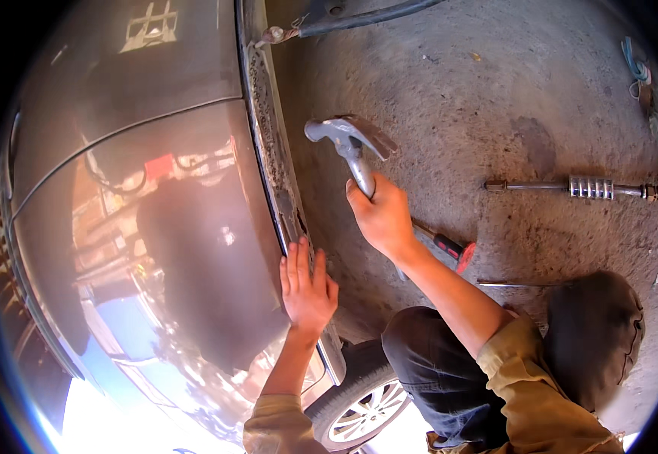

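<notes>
Steel claw hammer (348,140) with a silver head is gripped in the right hand (382,219), fingers wrapped shut round the handle, head raised just beside the rusty lower edge (272,129) of the glossy brown car body panel (170,227). Left hand (308,287) lies flat on that panel near the edge, fingers extended, holding nothing. Best done with short, light taps square to the lip, left fingers kept clear of the strike line; panel looks shiny, the edge crusted and rough.

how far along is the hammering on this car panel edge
Done: cannot tell; the panel edge looks rough and crusted. In hand: right hand grips a claw hammer raised near the edge, left hand flat on the car panel. Left: the edge work itself.
</notes>
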`<state>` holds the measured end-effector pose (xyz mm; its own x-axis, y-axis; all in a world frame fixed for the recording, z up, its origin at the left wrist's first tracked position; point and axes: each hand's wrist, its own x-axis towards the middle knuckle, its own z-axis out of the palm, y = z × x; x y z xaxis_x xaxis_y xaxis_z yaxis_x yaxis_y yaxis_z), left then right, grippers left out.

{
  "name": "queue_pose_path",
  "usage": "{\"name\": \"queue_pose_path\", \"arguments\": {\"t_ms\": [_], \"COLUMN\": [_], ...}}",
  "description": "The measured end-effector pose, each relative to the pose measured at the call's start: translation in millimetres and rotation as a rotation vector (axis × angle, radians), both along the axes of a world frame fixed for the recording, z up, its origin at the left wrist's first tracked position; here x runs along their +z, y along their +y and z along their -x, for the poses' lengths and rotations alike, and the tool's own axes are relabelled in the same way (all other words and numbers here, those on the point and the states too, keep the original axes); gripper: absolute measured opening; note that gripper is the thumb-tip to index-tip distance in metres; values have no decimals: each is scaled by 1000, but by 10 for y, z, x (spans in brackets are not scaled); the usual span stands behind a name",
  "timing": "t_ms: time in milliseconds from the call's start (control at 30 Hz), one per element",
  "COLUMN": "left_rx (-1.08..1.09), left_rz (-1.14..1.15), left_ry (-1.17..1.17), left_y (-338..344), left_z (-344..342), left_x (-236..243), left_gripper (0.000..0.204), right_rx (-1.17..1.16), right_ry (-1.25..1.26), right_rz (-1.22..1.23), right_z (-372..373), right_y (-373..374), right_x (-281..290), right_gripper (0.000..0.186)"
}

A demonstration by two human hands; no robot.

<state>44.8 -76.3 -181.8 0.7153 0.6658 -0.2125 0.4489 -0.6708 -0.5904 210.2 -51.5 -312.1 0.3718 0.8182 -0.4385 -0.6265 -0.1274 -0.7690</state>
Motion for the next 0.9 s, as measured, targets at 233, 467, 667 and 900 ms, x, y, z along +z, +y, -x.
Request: {"name": "queue_pose_path", "arguments": {"t_ms": [233, 467, 667, 900], "left_rx": [-134, -77, -98, -71], "left_rz": [-176, -258, -275, -286], "left_ry": [77, 87, 69, 120], "left_y": [1035, 713, 763, 768], "left_z": [-797, -519, -462, -438], "left_x": [67, -65, -108, -80], "left_gripper": [57, 53, 43, 41], "right_rx": [65, -393, -187, -258], "right_ry": [36, -79, -285, -252], "right_rz": [-42, -433, -318, -310], "right_z": [-154, -342, 12, 22], "right_y": [-86, 80, 381, 441], "right_x": [-20, 196, 222, 233], "right_gripper": [42, 39, 34, 33]}}
